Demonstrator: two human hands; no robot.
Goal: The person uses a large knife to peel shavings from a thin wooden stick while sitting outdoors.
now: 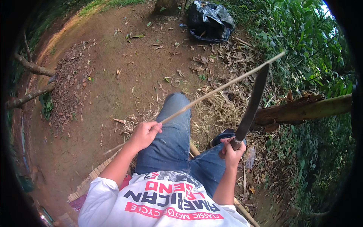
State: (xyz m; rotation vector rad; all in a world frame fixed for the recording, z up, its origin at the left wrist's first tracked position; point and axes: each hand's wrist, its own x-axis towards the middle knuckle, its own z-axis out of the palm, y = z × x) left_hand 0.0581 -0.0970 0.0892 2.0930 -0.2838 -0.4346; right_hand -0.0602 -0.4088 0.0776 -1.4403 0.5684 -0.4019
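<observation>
My left hand is closed round a long, thin bamboo strip. The strip slants up to the right across my left knee, and a tail end shows behind my left forearm. In my right hand is the handle of a machete, gripped above my right thigh. Its dark, broad blade points up and a little to the right. The blade's tip is close to the strip's far part; whether they touch I cannot tell. Pale curled shavings lie on the ground around my knees.
A black plastic bag stands at the far side, beside a tree trunk. A thick green-brown stem juts in from the right. Dense leafy plants line the right edge. Bare branches reach in at left. Slats lie beside my left arm.
</observation>
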